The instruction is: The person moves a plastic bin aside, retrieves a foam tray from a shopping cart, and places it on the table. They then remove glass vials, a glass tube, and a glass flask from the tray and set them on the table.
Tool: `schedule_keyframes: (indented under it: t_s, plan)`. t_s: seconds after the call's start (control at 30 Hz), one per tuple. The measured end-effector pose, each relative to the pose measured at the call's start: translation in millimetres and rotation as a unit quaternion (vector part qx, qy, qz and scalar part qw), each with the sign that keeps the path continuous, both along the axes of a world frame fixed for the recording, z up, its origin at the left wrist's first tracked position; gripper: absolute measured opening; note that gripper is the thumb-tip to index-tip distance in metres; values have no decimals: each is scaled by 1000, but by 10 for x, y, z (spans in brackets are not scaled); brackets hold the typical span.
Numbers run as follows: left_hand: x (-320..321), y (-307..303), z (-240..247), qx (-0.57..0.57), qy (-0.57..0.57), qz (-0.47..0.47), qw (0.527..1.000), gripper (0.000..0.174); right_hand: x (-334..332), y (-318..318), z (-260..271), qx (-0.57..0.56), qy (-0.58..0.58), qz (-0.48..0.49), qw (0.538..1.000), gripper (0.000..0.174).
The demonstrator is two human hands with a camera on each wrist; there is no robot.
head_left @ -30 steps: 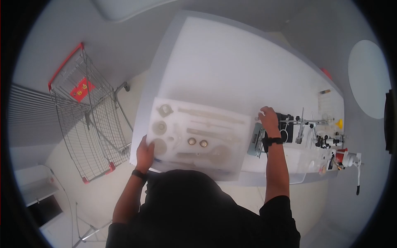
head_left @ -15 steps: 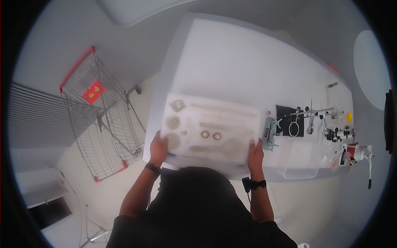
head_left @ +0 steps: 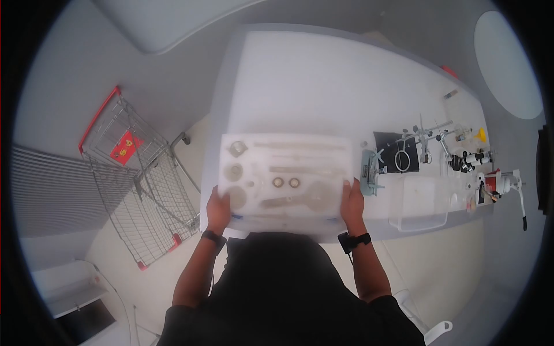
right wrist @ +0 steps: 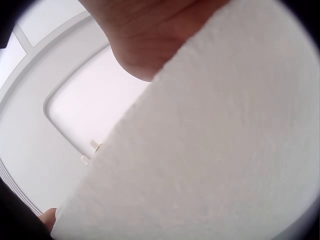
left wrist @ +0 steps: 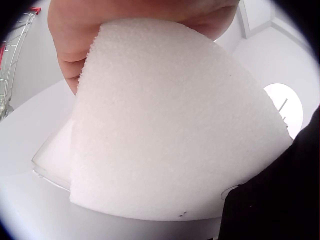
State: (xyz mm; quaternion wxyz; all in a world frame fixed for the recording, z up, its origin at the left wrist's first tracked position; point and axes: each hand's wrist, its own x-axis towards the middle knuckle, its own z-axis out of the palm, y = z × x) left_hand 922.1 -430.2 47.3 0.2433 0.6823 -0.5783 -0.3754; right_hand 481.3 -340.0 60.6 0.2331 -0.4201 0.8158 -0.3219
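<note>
A white foam tray with shaped recesses lies between both hands near the person's body. Two small round metallic pieces sit side by side in its middle. At its left edge the left hand grips the foam, thumb on top. The right hand grips the opposite edge in the same manner. In the left wrist view the left hand wraps the top of the foam's side. The right wrist view has the right hand against the foam; its fingertips are hidden.
On the white table, a teal stand, a black pad, metal clamps and a clear bin stand to the right. A wire shopping cart is on the left. Several small lab items crowd the far right.
The right hand has come from the small items beside the teal stand to the foam's right edge and grips it. The foam now looks straighter in the head view, which has also shifted.
</note>
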Motion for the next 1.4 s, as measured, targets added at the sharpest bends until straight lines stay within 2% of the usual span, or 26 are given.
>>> schedule_keyframes:
  t_s: [0.27,0.33,0.43,0.77,1.2,1.4]
  plan:
    - [6,3,-77,-13,8,11,1000,43,-18,-36,-10,19,-1,-1,1000,52]
    - [5,6,-71,-18,30,12,999,43,-14,-28,-34,-11,22,5,1000,51]
    - [-2,10,-9,-12,-21,1,1000,44,-35,-21,-66,17,9,4,1000,50]
    - [39,10,-132,-32,-11,5,999,43,-18,-37,-75,13,21,2,1000,50]
    - [8,17,-36,-43,-20,-3,999,43,2,-31,-48,-23,24,3,999,51]
    - [15,6,-54,-14,-35,3,999,44,-30,-28,-90,-7,18,-3,1000,51]
